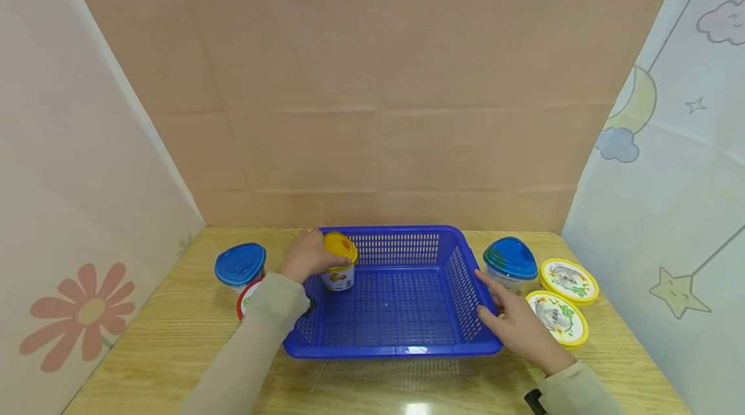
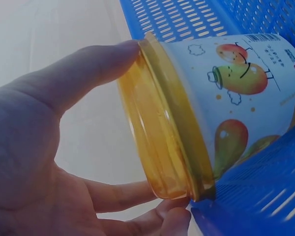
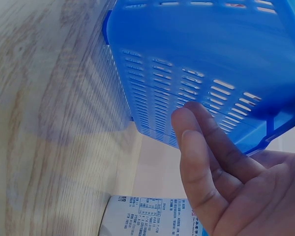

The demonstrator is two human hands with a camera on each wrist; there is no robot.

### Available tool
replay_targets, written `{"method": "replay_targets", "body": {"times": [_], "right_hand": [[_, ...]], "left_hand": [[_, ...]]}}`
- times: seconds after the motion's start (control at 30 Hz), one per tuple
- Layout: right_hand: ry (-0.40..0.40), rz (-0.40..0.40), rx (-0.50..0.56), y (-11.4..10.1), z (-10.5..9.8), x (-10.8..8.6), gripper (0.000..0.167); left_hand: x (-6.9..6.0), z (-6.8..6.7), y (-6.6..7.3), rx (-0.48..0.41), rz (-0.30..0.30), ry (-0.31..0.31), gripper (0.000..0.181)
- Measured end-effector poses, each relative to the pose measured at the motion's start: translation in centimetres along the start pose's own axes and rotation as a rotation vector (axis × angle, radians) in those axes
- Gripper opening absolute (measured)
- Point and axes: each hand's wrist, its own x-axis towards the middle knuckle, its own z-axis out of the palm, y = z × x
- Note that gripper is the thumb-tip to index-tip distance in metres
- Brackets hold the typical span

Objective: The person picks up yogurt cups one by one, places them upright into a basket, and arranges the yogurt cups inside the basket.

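Observation:
A blue plastic basket (image 1: 392,351) with slotted walls stands on the table. Just inside its left wall is a white tub (image 1: 337,279) with a yellow lid. My left hand (image 1: 305,255) grips that tub by the lid from above. In the left wrist view, the thumb and fingers span the yellow lid (image 2: 160,132), and fruit drawings show on the tub's side. At the basket's right rim, my right hand (image 1: 515,321) holds on with the thumb over the edge. The right wrist view has its fingers (image 3: 199,172) along the basket's outer wall (image 3: 196,49).
Left of the basket stand a blue-lidded tub (image 1: 240,263) and a red-rimmed lid (image 1: 247,295), partly behind the left sleeve. To the right are another blue-lidded tub (image 1: 511,256) and two yellow-rimmed tubs (image 1: 569,280). Papered walls enclose the table (image 1: 174,350).

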Motion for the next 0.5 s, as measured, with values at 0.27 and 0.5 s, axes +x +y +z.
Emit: {"method": "replay_targets", "body": {"times": [0.27, 0.5], "right_hand": [[-0.004, -0.010, 0.006, -0.16, -0.14, -0.05, 0.064], [-0.004, -0.010, 0.002, -0.22, -0.12, -0.12, 0.064]], "left_hand": [[0.14, -0.13, 0.00, 0.019, 0.009, 0.002, 0.078], [0.09, -0.18, 0.02, 0.029, 0.009, -0.013, 0.080]]}}
